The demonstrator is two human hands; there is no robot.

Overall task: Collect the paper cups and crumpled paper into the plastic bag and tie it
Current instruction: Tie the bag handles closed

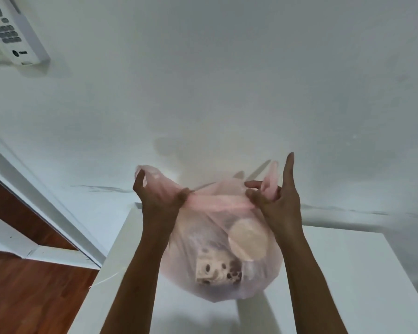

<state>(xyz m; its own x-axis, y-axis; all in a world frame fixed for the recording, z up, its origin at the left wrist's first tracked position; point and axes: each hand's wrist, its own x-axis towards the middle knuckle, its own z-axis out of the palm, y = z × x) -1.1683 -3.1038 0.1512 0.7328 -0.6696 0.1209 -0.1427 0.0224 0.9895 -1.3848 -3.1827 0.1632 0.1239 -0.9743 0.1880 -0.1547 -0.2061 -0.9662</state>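
Observation:
A translucent pink plastic bag [217,278] hangs above the white table [348,273], full and rounded. Through its wall I see paper cups: a patterned one [215,271] low down and a cup bottom [249,239] higher up. My left hand [159,198] pinches the bag's left handle, whose loop sticks up past my fingers. My right hand [278,196] pinches the right handle between thumb and fingers, with the index finger pointing straight up. The two handles are pulled across each other between my hands. Crumpled paper is not clearly discernible inside.
A white wall [227,80] stands right behind the table. A white remote control in a wall holder [7,32] hangs at the upper left. Wooden floor [34,297] and a white door frame [34,189] lie to the left of the table.

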